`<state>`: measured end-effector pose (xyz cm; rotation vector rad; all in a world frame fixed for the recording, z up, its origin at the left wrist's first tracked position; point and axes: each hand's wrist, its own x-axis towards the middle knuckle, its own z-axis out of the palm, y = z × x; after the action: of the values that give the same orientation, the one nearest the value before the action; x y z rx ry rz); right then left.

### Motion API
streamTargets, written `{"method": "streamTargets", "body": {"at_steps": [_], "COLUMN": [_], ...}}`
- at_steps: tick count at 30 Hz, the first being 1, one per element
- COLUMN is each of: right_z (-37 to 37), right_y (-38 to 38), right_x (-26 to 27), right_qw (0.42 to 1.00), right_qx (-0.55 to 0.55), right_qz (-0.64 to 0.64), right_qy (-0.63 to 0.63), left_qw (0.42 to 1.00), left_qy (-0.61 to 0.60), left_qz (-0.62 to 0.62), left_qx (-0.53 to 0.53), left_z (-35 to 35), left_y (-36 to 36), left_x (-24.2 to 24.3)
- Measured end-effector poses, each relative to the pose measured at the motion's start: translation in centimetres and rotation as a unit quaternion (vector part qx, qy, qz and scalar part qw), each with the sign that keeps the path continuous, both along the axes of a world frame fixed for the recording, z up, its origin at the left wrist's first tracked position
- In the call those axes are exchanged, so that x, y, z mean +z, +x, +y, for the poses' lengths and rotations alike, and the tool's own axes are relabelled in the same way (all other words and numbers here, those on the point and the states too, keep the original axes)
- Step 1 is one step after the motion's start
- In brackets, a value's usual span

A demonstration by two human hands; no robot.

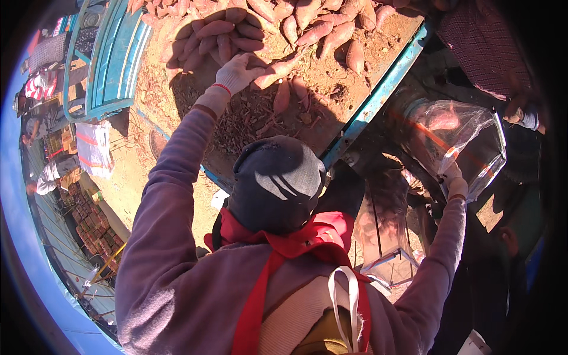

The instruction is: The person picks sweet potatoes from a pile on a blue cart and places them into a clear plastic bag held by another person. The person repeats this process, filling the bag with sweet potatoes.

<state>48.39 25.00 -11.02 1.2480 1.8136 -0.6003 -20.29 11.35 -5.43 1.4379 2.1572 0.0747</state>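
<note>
My left hand (pixel 236 75), in a white knit glove with a red band at the wrist, touches sweet potatoes at the near side of a pile. Its thumb lies against a long sweet potato (pixel 277 73); whether it grips one is unclear. Far to the right, my right hand (pixel 453 177) holds the rim of a clear plastic bag (pixel 479 133) with an orange stripe. At least one sweet potato (pixel 443 120) shows through the bag. More sweet potatoes (pixel 310 13) are heaped on the dusty truck bed (pixel 377 57), and several lie loose nearer to me.
A blue metal edge (pixel 372 100) borders the bed, close to my dark-clad knee (pixel 279 182). Another clear bag (pixel 384 230) with sweet potatoes stands at lower right. A co-worker's plaid sleeve (pixel 483 49) is at upper right. A blue gate (pixel 113 57) and a white sack (pixel 94 148) are left.
</note>
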Motion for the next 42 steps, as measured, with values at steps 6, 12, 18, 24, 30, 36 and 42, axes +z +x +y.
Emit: {"method": "streamTargets", "body": {"at_steps": [6,12,18,24,30,36,42], "right_z": [-0.5,-5.2,-9.0,-10.4,-12.0,-13.8,-12.4], "right_y": [-2.6,-20.3,-39.6,-37.6,-34.2,-34.5,-37.4], "right_x": [11.1,14.9,7.2,7.3,7.7,7.4,7.7], "right_qw": [0.683,0.519,0.415,0.361,0.386,0.378,0.410], "right_qx": [-0.533,-0.562,-0.674,-0.705,-0.712,-0.737,-0.710], "right_qz": [0.345,0.638,0.552,0.545,0.533,0.517,0.529], "right_qy": [0.361,0.084,-0.263,-0.276,-0.244,-0.215,-0.220], "left_qw": [0.993,0.929,0.949,0.965,0.927,0.959,0.957], "left_qy": [-0.106,-0.046,-0.014,0.180,0.120,-0.005,-0.095], "left_qz": [-0.029,-0.264,-0.315,0.052,0.232,0.234,0.234], "left_qx": [0.047,0.253,-0.001,0.183,0.268,0.162,0.143], "left_z": [1.5,1.9,1.7,4.9,3.0,6.0,7.6], "left_y": [3.7,5.6,9.1,-6.6,-18.9,-22.5,-22.3], "left_x": [-3.5,0.0,2.9,0.7,0.5,0.1,1.6]}}
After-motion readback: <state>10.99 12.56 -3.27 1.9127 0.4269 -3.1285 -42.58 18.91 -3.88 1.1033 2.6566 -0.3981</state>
